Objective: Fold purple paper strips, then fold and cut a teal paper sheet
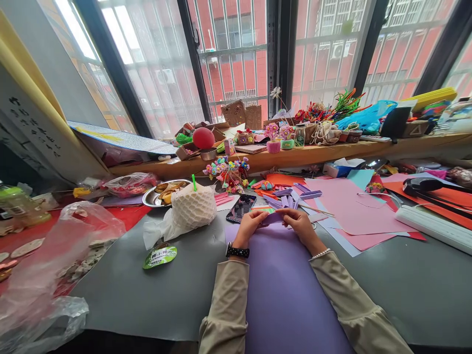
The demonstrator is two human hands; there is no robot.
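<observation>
Between my two hands is a small strip of purple paper (272, 219). My left hand (252, 225) pinches its left end, with a dark watch on the wrist. At the other end, the fingers of my right hand (299, 225) are closed on the same strip. Below them a large purple sheet (282, 290) lies on the grey table and runs under my forearms. Just beyond my hands is a pile of folded purple paper strips (287, 197). A black phone (241, 208) rests close to my left hand.
Left of the phone stands a netted white coconut (193, 206) with a green straw, by a metal bowl (150, 197) of peels. Pink paper sheets (354, 206) and a white power strip (435, 228) lie to the right. A wooden sill (250, 161) holds crafts and a red ball (203, 138).
</observation>
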